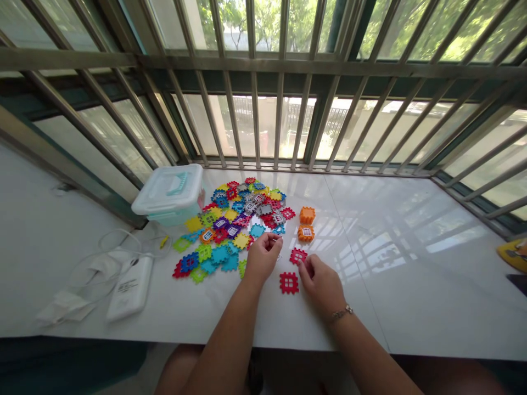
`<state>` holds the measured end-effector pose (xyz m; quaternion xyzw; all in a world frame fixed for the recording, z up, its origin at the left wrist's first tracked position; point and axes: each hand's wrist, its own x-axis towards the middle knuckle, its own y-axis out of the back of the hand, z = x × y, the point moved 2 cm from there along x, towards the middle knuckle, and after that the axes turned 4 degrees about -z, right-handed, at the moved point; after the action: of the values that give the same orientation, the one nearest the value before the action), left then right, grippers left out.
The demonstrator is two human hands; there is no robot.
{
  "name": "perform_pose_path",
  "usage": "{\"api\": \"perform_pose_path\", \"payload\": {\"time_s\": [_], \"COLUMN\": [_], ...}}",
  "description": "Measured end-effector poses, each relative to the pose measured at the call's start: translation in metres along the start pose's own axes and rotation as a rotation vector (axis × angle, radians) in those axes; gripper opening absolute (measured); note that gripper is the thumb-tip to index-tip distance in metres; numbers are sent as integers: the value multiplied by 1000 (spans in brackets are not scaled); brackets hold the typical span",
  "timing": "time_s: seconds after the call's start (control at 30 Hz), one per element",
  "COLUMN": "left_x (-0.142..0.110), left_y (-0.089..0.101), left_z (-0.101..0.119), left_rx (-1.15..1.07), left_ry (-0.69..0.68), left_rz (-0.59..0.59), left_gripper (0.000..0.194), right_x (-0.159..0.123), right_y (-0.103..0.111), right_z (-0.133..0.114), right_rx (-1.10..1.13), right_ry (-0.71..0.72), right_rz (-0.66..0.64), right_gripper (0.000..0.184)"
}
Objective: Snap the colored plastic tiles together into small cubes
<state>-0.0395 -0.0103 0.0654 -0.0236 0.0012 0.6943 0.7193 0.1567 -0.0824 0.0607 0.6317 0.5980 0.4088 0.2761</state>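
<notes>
Far red window tile: this square, tooth-edged plastic tile [298, 255] lies just ahead of the right hand [323, 285] and a little to its left, its near right corner at the thumb and fingertips
Right-hand grip: fingers curled, thumb and fingertips meeting at that corner; whether they pinch it or merely touch it, I cannot tell
Near red window tile: a matching tile [289, 283] flat on the white tabletop [370, 318], just left of the right hand, nearer the body than its twin and apart from it
Long axis: none to speak of, both red tiles being square
Left-hand grip: the left hand [264, 255] has thumb and fingers drawn together, left of the far red tile and apart from it; anything between them is too small to make out
Nearer hand: the right, for both red tiles
White piece: a small scrap [280, 256] by the left fingers, mostly hidden
Orange blocks: two toothed blocks, rear [307, 214] and front [306, 233], close together beyond the far red tile
Tile pile: mixed colours [221, 224], spread left of and beyond the left hand
</notes>
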Motion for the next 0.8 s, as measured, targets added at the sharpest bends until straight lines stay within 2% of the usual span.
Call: {"api": "perform_pose_path", "payload": {"time_s": [0.1,0.17,0.27,0.3,0.33,0.43,0.53,0.67,0.8], "left_x": [0,0,-3,-4,-5,-8,-9,-12,-16], "left_y": [-1,-1,0,1,2,3,-1,-8,-14], "left_z": [1,2,5,7,10,18,18,11,9], "left_rx": [2,5,51,106,188,511,686,792,877], "left_ry": [-11,-13,-18,-43,-89,-315,-467,-532,-515], "left_rz": [-7,-12,-17,-15,-15,-62,-234,-436,-486], "left_gripper": [35,34,30,27,23,9,12,30,23], "right_x": [-9,-13,-15,-15,-15,-16,-19,-27,-31], "right_y": [2,1,-5,-7,-9,-8,0,11,12], "right_z": [-8,-14,-18,-19,-18,-15,-7,8,20], "right_rx": [67,39,-29,-42,-48,-14,61,135,210], "right_ry": [308,419,412,400,390,386,396,357,312], "right_rz": [-46,-88,-111,-119,-129,-164,-175,-179,-151], "right_gripper": [23,27,61,66,65,49,41,44,59]}}
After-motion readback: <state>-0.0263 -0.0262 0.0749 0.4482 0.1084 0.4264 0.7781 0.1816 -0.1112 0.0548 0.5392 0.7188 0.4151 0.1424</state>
